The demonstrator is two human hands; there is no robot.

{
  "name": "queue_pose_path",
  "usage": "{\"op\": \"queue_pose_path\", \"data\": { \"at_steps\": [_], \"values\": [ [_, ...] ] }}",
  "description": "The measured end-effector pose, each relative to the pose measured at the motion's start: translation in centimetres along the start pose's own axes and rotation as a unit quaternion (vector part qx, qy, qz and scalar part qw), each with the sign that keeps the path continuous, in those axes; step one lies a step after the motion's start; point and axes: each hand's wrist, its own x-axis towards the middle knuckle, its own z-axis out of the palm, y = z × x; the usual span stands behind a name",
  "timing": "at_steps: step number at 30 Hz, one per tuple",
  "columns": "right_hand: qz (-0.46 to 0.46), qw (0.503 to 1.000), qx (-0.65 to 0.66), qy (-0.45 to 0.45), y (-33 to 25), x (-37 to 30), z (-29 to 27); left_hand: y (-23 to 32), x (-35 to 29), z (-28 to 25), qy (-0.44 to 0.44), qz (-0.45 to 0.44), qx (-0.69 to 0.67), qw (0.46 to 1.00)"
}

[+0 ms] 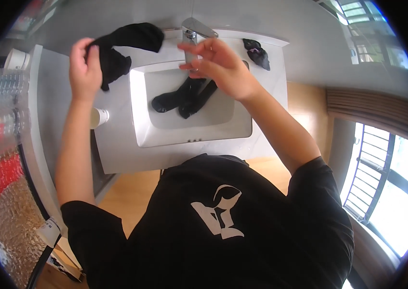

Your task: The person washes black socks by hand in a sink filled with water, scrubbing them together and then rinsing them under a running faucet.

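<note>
My left hand [87, 72] is closed on a black sock [139, 36] above the counter, left of the sink. One part of the black fabric stretches right toward the faucet, and another hangs down; whether this is one sock or two I cannot tell. In front of the faucet [190, 34] is my right hand [225, 70], its fingers apart with nothing seen in them. It covers part of the faucet's body and the sink's far edge. Below it, black socks [172, 99] lie in the white rectangular sink [147, 137], partly overlapping.
A dark crumpled cloth [257, 54] lies on the counter [117, 153] at the back right. Left of the sink stands a paper cup [99, 118], close to my left forearm. Clear plastic bottles [6, 123] line the far left. A barred window [375, 168] is at the right.
</note>
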Motion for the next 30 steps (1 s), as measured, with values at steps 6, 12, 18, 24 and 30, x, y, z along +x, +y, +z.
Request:
{"op": "queue_pose_path", "data": {
  "at_steps": [6, 12, 18, 24, 30],
  "values": [
    [0.192, 0.889, -0.341, -0.238, 11.3, -2.5, -3.5, -7.6, 1.5, -0.2, -0.032, -0.057, 0.225, 0.972],
    [0.084, 0.623, -0.752, -0.198, 23.0, -1.2, -9.1, -8.1, -3.9, 2.7, 0.068, 0.088, 0.331, 0.937],
    [-0.002, 0.652, -0.716, -0.251, 25.3, 3.4, -8.0, -4.4, -20.1, 10.7, -0.177, -0.143, 0.309, 0.923],
    [0.103, 0.645, -0.718, -0.241, 28.1, 4.2, -7.6, -4.9, -21.3, 16.8, -0.332, -0.322, 0.299, 0.835],
    [0.344, 0.749, -0.561, -0.08, 29.5, 1.9, -8.3, -6.9, -24.8, 21.2, -0.317, -0.331, 0.111, 0.882]
  ]
}}
